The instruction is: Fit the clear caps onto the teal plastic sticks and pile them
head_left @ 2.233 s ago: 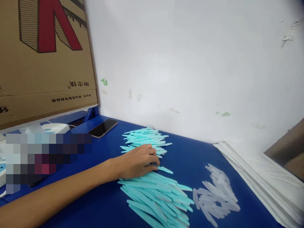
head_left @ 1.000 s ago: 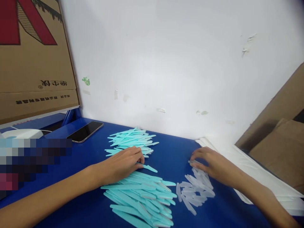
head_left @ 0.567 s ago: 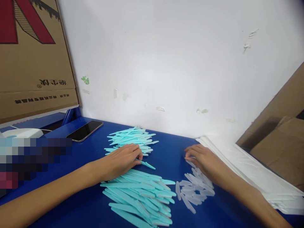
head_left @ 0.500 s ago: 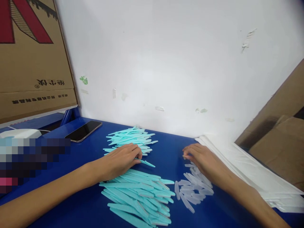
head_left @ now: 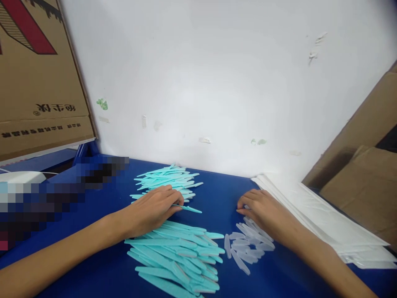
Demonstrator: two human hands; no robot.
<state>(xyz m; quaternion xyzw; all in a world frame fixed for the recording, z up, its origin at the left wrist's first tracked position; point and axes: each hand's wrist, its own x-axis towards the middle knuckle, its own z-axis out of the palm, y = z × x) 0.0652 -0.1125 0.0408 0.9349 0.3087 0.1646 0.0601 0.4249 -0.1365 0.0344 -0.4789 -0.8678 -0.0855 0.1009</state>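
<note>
Pinched in my left hand (head_left: 155, 209) is a turquoise eyebrow razor (head_left: 192, 209), its narrow end pointing right. My left hand hovers between two piles. Behind it lies a smaller turquoise heap of razors (head_left: 170, 178); in front, a larger heap of razors (head_left: 182, 252) spreads toward me. My right hand (head_left: 260, 207) is closed, thumb against fingers, over the far end of a small pile of translucent plastic blade caps (head_left: 245, 248). Whatever lies between the right fingertips is too small or hidden to make out.
The blue table (head_left: 214, 194) meets a white wall (head_left: 198, 82). White plastic sheets or bags (head_left: 328, 219) are stacked at the right, by brown cardboard (head_left: 366, 178). A large printed carton (head_left: 40, 82) stands at the left. Part of the left side is pixelated.
The view has shifted slightly to the right. My left hand keeps its hold on the razor. The right fingertips have dipped slightly toward the caps.
</note>
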